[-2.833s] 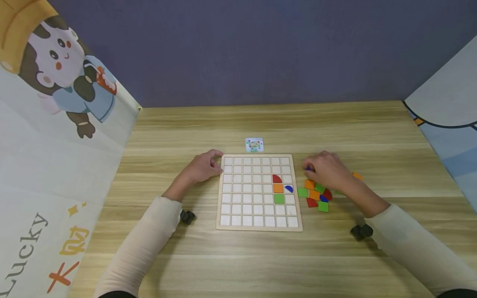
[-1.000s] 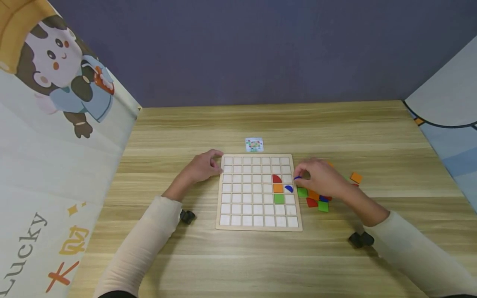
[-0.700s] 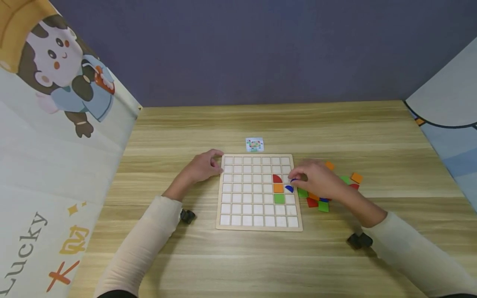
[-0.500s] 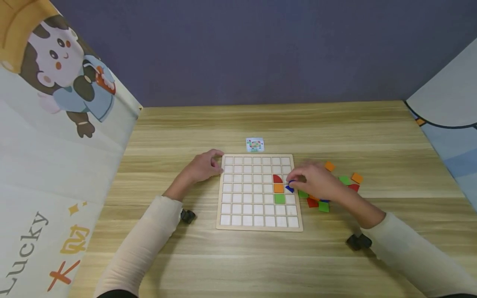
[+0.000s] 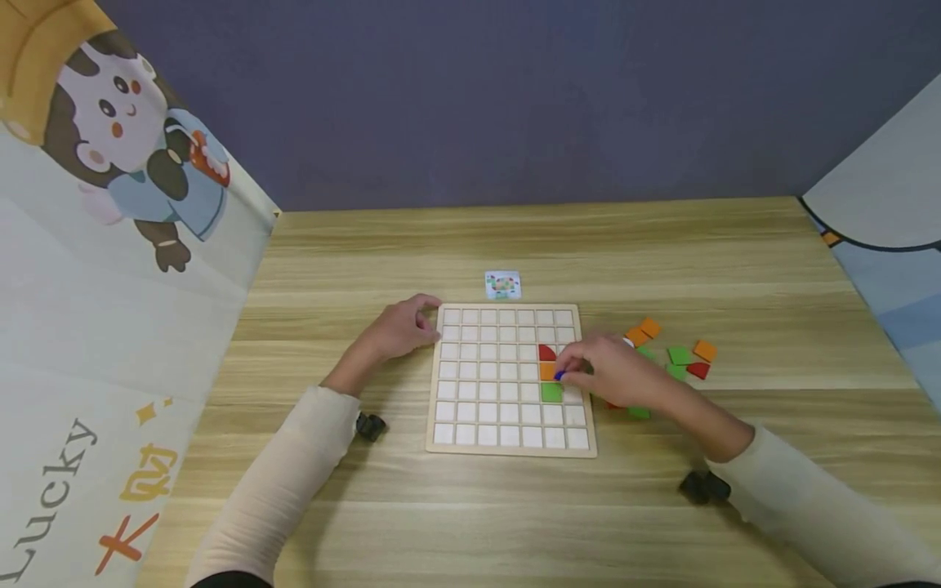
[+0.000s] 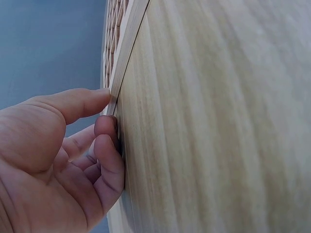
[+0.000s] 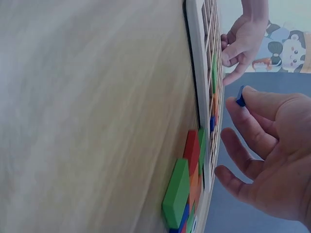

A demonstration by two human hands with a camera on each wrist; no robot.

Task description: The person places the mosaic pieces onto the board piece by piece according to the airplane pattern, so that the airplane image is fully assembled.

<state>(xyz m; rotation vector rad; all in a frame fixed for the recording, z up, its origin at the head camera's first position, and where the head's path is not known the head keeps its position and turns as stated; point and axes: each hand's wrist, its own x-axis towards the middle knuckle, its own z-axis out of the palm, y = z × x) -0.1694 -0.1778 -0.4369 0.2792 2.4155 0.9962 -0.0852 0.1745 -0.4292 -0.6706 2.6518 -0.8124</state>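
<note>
Tile (image 7: 240,96), blue, prob. light & stiff, best held by edges, is pinched by R hand (image 5: 613,369) over right side of board (image 5: 510,450); L hand (image 5: 400,327), relaxed, touches board's left edge.

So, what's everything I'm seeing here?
Table: one, light brown, under board
Board: one, pale wood, on table
Card: one, mostly white, beyond board
Board tiles: four visible; red, orange, green, blue; right side
Held tile: one, blue, over board
Loose tiles: several, partly hidden; mostly red, orange, green, blue; right of board
Walls: three; dark blue back, pale printed sides
Wrist gadgets: two, black
Sleeves: two, cream, forearms
Left hand: one, board's left edge
Right hand: one, pinching held tile
</note>
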